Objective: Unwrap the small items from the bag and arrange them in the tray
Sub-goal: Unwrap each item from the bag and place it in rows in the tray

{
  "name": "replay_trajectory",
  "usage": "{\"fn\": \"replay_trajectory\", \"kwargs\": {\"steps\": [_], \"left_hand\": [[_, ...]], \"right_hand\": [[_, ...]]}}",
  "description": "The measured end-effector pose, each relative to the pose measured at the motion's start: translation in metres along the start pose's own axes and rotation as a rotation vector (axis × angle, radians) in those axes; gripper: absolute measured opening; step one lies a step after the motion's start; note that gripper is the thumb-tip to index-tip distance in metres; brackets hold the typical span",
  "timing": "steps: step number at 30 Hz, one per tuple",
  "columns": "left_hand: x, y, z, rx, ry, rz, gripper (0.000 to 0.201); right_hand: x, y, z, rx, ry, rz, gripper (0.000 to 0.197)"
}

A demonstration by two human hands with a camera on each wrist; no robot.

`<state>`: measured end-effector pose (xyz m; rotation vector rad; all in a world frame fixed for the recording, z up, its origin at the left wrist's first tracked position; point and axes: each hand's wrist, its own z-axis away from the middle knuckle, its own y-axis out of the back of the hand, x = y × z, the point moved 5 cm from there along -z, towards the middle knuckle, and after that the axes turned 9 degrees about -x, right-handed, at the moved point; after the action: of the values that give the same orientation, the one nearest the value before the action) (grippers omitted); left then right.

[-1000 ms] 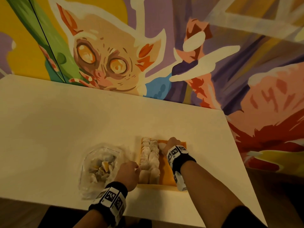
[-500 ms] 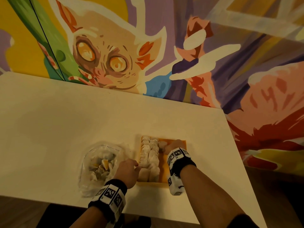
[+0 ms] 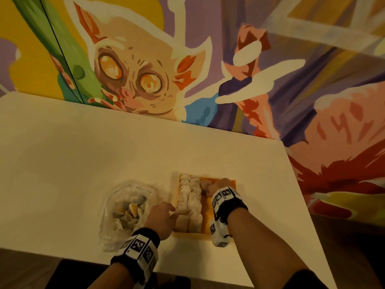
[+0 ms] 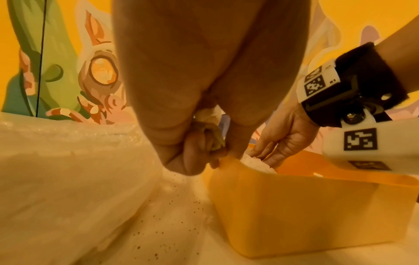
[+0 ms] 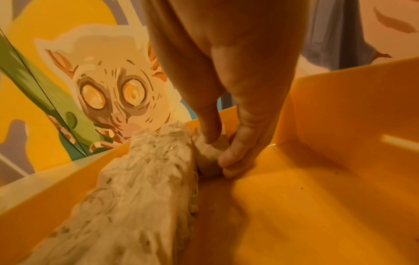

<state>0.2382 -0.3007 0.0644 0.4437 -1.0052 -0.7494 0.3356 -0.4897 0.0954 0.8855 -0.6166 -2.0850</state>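
An orange tray [image 3: 220, 207] holds two rows of pale unwrapped items [image 3: 190, 202] along its left side. My right hand [image 3: 216, 184] reaches into the tray's far end. There its thumb and fingers pinch one small pale item [image 5: 209, 154] set against the rows [image 5: 140, 188]. My left hand [image 3: 161, 216] rests by the tray's near left corner, fingers curled round a crumpled wrapper [image 4: 208, 129]. The clear plastic bag [image 3: 125, 209], with wrapped items inside, lies just left of that hand.
The white table [image 3: 83, 163] stretches wide to the left and back, ending at a painted mural wall [image 3: 145, 69]. Its right edge runs close past the tray. Dark crumbs [image 4: 158, 224] speckle the surface between bag and tray wall [image 4: 306, 215].
Both hands stay almost where they were, the right at the tray's far end and the left by its near left corner. Only the head view has shifted slightly.
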Motion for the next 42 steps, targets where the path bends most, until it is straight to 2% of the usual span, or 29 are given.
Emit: {"fn": "replay_trajectory", "kwargs": {"steps": [3, 6, 8, 10, 11, 13, 17, 21, 25, 27, 30, 32, 35, 37, 39, 42], "left_hand": [[0.004, 0.008, 0.005, 0.041, -0.027, 0.056, 0.031], [0.007, 0.019, 0.009, 0.074, -0.034, 0.27, 0.029], [0.009, 0.021, 0.014, 0.023, -0.028, 0.652, 0.034], [0.012, 0.023, 0.021, -0.063, 0.021, 1.031, 0.048], [0.013, 0.025, 0.025, -0.096, 0.043, 1.145, 0.055], [0.016, 0.03, 0.033, -0.133, 0.046, 1.281, 0.064], [0.028, 0.04, 0.05, -0.168, -0.015, 1.374, 0.063], [0.033, 0.042, 0.059, -0.192, -0.029, 1.326, 0.059], [0.037, 0.042, 0.066, -0.267, -0.025, 1.241, 0.058], [0.04, 0.044, 0.072, -0.29, -0.048, 1.228, 0.047], [0.047, 0.047, 0.078, -0.308, -0.186, 1.189, 0.019], [0.043, 0.048, 0.076, -0.243, -0.255, 1.05, 0.023], [0.039, 0.058, 0.073, -0.009, -0.348, 0.79, 0.01], [0.037, 0.065, 0.07, 0.138, -0.361, 0.674, 0.013], [0.04, 0.07, 0.07, 0.217, -0.384, 0.579, 0.015], [0.047, 0.074, 0.071, 0.256, -0.424, 0.444, 0.01]], "right_hand": [[0.006, 0.003, 0.004, 0.023, -0.013, -0.102, 0.018], [0.005, 0.01, 0.014, 0.06, 0.002, -0.203, 0.015], [0.002, 0.017, 0.026, 0.183, 0.096, -0.3, 0.011], [-0.004, 0.02, 0.034, 0.289, 0.259, -0.388, 0.009], [-0.008, 0.017, 0.041, 0.283, 0.363, -0.427, 0.007], [-0.018, 0.004, 0.055, 0.175, 0.549, -0.442, 0.005], [-0.03, -0.025, 0.095, -0.034, 0.689, -0.297, 0.011], [-0.033, -0.042, 0.12, -0.03, 0.786, -0.185, 0.026], [-0.028, -0.045, 0.119, -0.003, 0.754, -0.229, 0.023], [-0.024, -0.044, 0.116, 0.004, 0.739, -0.301, 0.017], [-0.02, -0.045, 0.114, 0.006, 0.726, -0.363, 0.005], [-0.015, -0.044, 0.111, 0.007, 0.709, -0.416, 0.009], [-0.01, -0.041, 0.11, 0.0, 0.709, -0.513, 0.01], [-0.009, -0.038, 0.113, -0.011, 0.71, -0.562, 0.011], [-0.009, -0.037, 0.114, -0.021, 0.726, -0.575, 0.012], [-0.012, -0.037, 0.115, -0.044, 0.761, -0.599, 0.013]]}}
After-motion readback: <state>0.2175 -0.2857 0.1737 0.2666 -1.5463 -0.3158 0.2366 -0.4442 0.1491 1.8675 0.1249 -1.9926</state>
